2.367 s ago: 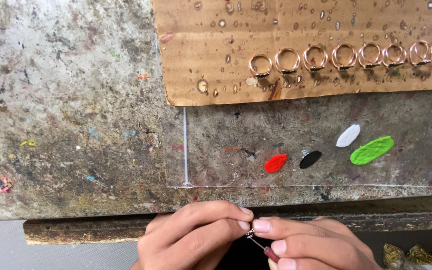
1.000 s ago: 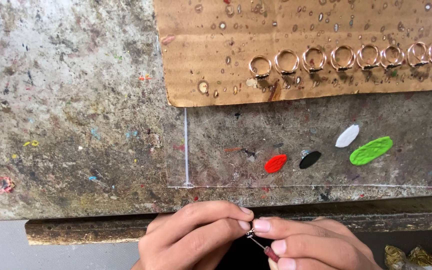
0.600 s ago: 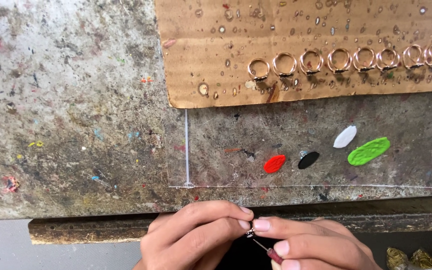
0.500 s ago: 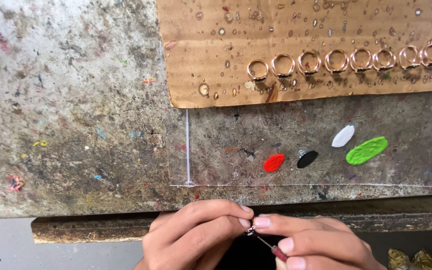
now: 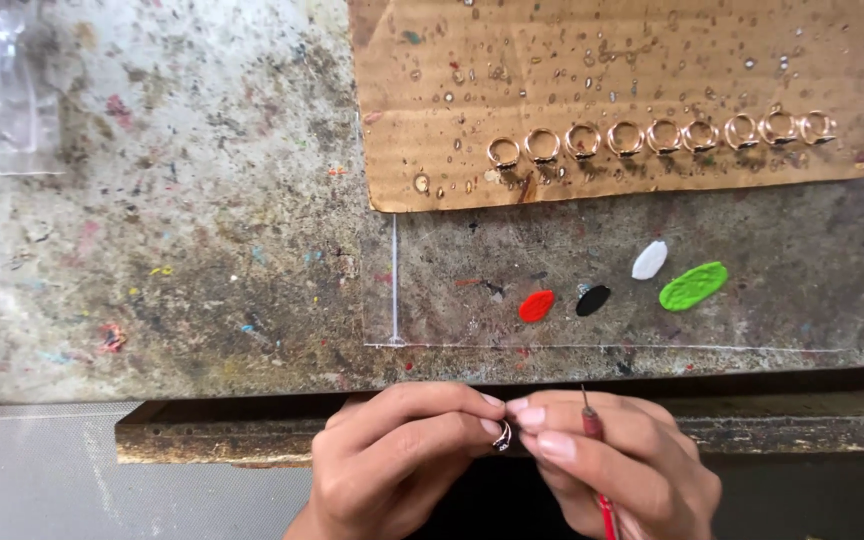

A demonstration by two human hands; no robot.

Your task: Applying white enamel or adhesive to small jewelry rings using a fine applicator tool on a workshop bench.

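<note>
Pinching a small ring [image 5: 502, 436] at bottom centre, the left hand [image 5: 392, 460] has its fingers closed on it; just right, touching, the right hand [image 5: 612, 465] grips a thin red-handled tool [image 5: 592, 430], tip pointing up beside the ring.

A clear plastic bag [image 5: 2, 90] lies at the top left corner of the stained workbench [image 5: 172, 250], crumpled and see-through, partly cut off by the frame edge. No labels, signs or screens show.
</note>
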